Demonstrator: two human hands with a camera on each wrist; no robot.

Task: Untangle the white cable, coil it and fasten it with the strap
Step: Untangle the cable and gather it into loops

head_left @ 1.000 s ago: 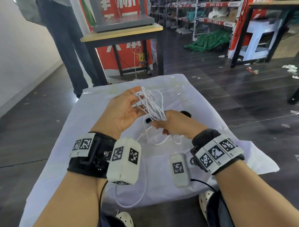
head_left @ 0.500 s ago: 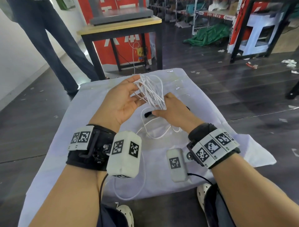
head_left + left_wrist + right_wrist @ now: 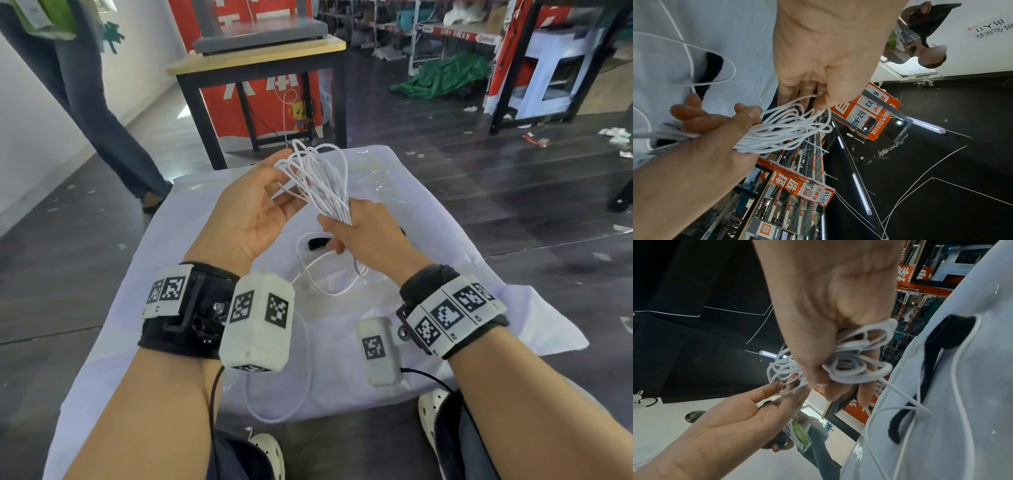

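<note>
Raised off the surface (image 3: 428, 219), white cable (image 3: 322, 181) sits gripped in right hand (image 3: 363, 233), left hand (image 3: 253, 212) spread; loops could slip before the strap (image 3: 317, 242) goes on.

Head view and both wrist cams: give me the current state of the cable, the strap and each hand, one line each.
white cable: mostly gathered in loops, held off the table; a loose tail trails on the cloth.
strap: black, lying on the white cloth, not on the cable.
right hand: grips the bundle's lower end.
left hand: open, fingers touching the upper loops.
</note>
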